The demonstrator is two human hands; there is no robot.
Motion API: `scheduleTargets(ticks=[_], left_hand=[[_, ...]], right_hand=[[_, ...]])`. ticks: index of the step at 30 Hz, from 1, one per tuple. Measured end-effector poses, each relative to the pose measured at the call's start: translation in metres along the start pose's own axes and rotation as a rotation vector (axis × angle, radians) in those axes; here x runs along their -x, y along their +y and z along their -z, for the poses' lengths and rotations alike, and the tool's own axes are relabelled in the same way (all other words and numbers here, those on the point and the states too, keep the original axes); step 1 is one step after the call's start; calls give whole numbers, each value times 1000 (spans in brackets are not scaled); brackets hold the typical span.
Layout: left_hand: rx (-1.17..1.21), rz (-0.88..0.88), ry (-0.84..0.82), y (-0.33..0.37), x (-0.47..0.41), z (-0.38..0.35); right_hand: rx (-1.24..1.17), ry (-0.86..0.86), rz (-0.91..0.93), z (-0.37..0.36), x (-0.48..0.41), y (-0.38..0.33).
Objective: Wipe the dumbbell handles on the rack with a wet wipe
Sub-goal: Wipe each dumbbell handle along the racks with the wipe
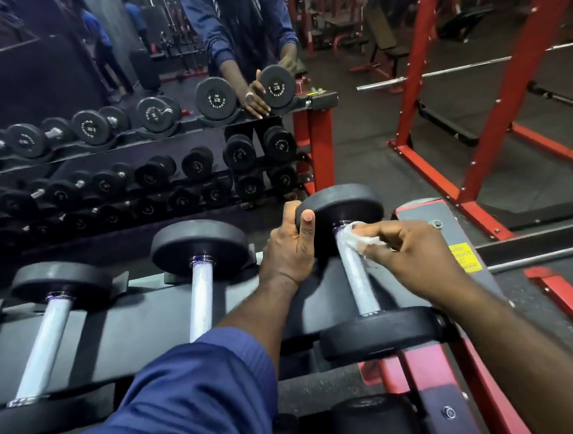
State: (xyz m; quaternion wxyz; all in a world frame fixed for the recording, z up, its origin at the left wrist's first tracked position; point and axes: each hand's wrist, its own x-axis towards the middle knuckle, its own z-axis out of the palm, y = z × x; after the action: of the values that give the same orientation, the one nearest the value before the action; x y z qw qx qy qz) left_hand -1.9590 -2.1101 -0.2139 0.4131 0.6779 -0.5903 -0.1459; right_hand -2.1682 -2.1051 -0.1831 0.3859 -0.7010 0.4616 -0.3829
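Mid-wipe on rightmost dumbbell [356,266] on the rack's [143,325] top shelf: left hand [289,250] clamps its far head steady, right hand [413,252] pinches wet wipe [356,237] against handle's far end, next likely stroke toward near head.

The left sleeve [176,404] covers the near end of the middle dumbbell [200,290], hiding its front head, and the left hand [289,247] hides part of the far head of the rightmost dumbbell [357,276]. Most of the wet wipe [356,237] sits under the right hand [413,252] and is blurred, so its shape is unclear. The yellow label [464,255] on the rack [133,322] is partly behind that hand, its print too small to read, and a lower dumbbell [370,421] is cut off by the bottom edge.
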Motion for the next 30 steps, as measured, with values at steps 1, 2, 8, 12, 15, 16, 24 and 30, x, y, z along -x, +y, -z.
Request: scheduleTargets(ticks=[1, 2, 8, 12, 15, 16, 24, 30], left_hand=[[0, -5, -1, 0, 0, 0], [1, -10, -2, 0, 0, -1], [-11, -8, 9, -1, 0, -1], [-8, -17, 14, 0, 1, 0], [-15, -21, 18, 1, 1, 0], [-20, -22, 20, 1, 0, 1], [-11, -19, 10, 0, 0, -1], [3, -25, 39, 0, 0, -1]], right_hand=[[119, 21, 27, -2, 0, 0], [186, 45, 43, -2, 2, -2], [324, -97, 202, 12, 6, -11], [332, 29, 197, 1, -3, -9], [316, -160, 95, 13, -2, -13], [251, -295, 34, 20, -1, -15], [22, -555, -153, 32, 8, -15], [-49, -552, -246, 39, 11, -7]])
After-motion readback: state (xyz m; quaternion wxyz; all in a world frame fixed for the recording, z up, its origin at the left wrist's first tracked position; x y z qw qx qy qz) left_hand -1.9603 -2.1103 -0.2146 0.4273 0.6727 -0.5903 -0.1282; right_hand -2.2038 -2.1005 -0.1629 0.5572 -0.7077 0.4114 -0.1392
